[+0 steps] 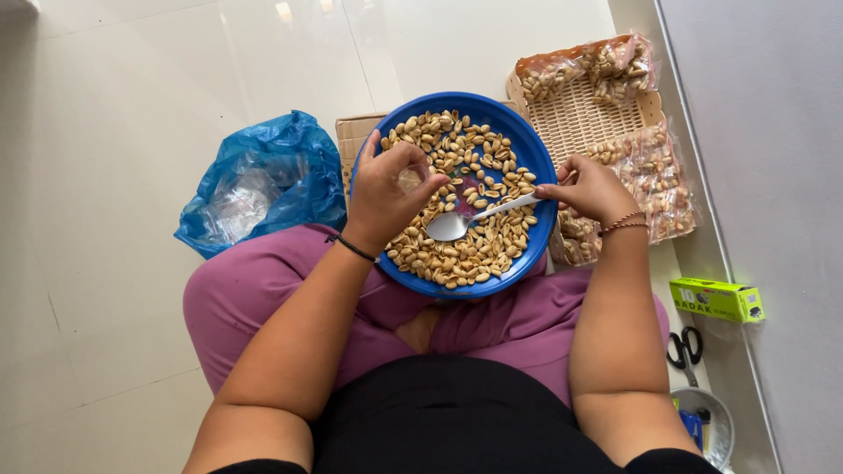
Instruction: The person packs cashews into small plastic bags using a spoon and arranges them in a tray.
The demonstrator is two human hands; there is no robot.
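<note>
Seated cross-legged on a pale tiled floor [114, 105], a person works over a blue bowl [536, 158] of shelled peanuts [479, 250] resting on the lap. Left hand [386, 197] hovers over the bowl's left side, fingertips pinched on a small clear bag [409, 179], hard to make out. Right hand [590, 189], at the bowl's right rim, grips the handle of a metal spoon [457, 225]; its bowl lies on the nuts betw. the hands. Behind: cardboard box [353, 136], mostly hidden by the bowl. Left: crumpled blue plastic bag [272, 171]. Right: wicker tray [580, 114] w/ packed peanut sachets [663, 180]. Near the grey wall [764, 132]: green box [716, 300], scissors [685, 351], a round container [716, 421], cut off at the bottom edge.
</note>
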